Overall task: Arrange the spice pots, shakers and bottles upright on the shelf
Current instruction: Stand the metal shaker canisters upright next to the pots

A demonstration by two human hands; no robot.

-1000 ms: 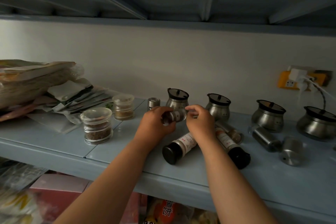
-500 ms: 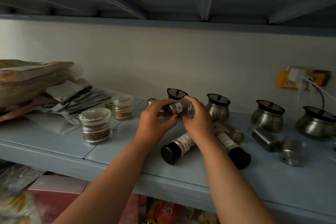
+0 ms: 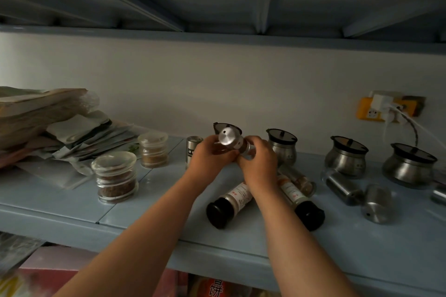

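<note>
Head view: both hands are up over the blue shelf (image 3: 362, 236), closed on one piece between them.
Left hand (image 3: 212, 158): fingers curled round the shaker (image 3: 226, 138), just under its round steel end.
Right hand (image 3: 259, 161): fingers wrapped round the shaker's far end, pressed up against the left hand.
Shaker: lifted clear of the shelf and tilted, steel end turned to the camera, right in front of the leftmost lidded pot (image 3: 233, 125).
Under the wrists: two black-capped bottles (image 3: 229, 205) flat on their sides, and a smaller glass bottle (image 3: 300, 179) lying just behind the right one.
Left of the hands: a steel canister (image 3: 192, 149) stands upright. Two glass jars (image 3: 115, 176) are upright too, with a heap of packets (image 3: 60, 128) beyond them.
Right of the hands: three more steel pots (image 3: 346, 159) stand along the wall, lids on. Two steel tumblers (image 3: 341, 187) lie tipped over in front of them.
Wall: a yellow socket (image 3: 364, 111) with a white plug in it.
</note>
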